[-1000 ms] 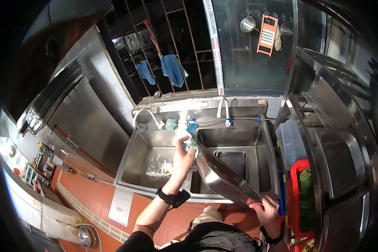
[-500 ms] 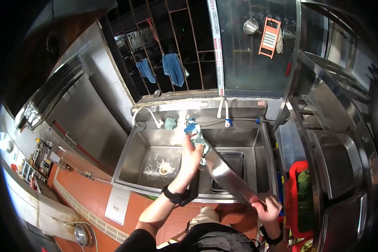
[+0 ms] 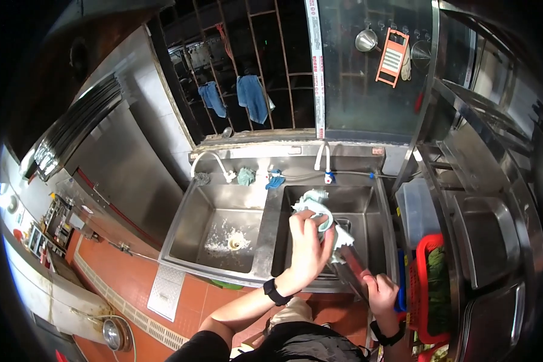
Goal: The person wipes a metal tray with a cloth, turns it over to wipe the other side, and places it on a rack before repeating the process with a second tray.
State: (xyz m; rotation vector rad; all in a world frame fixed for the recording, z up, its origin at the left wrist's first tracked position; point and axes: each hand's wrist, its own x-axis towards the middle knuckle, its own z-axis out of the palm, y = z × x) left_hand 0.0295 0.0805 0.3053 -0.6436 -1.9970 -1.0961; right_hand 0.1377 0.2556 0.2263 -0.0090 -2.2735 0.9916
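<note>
Above the sink (image 3: 276, 223), our left hand (image 3: 308, 242) clutched the cloth (image 3: 312, 202) against the tilted tray (image 3: 350, 266); our right hand (image 3: 381, 293) clamped its near edge. That push could, we judged, wrench it free.

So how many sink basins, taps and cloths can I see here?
Sink basins: 2
Taps: 2
Cloths: 5 (2 hanging, 2 behind the basins, 1 in the left hand)
Total: 9
</note>
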